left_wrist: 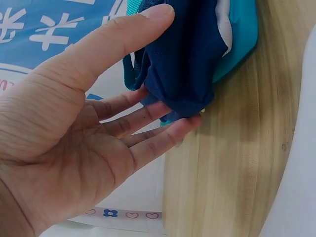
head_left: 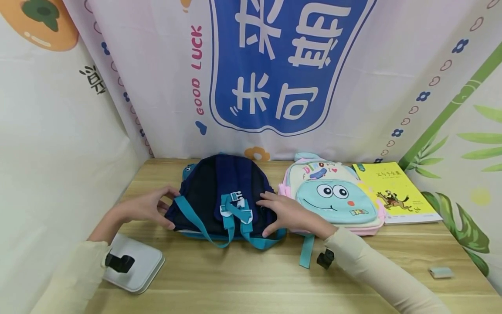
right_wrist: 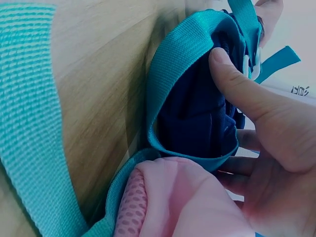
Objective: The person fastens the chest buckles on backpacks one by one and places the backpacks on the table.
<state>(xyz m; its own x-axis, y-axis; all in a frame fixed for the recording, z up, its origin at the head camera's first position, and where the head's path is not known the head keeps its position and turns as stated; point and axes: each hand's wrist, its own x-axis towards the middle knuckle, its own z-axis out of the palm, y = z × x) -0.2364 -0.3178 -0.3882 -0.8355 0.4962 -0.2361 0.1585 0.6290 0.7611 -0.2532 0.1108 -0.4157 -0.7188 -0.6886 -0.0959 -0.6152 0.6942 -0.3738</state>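
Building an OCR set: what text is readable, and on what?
"GOOD LUCK": backdrop
"未来可期": blue panel on the backdrop
"DINO", "I" with a heart: mint backpack
"父与子全集": yellow book
Too small or blurred: backpack's lower patch, word after "DINO", book's small print, left wall character.

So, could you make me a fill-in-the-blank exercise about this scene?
1. The navy backpack sits ____ the left hand and the right hand.
2. The book is mostly ____ in colour.
3. The cartoon face has ____ eyes.
4. The pink lettering reads "GOOD ____".

Missing words: between; yellow; two; LUCK
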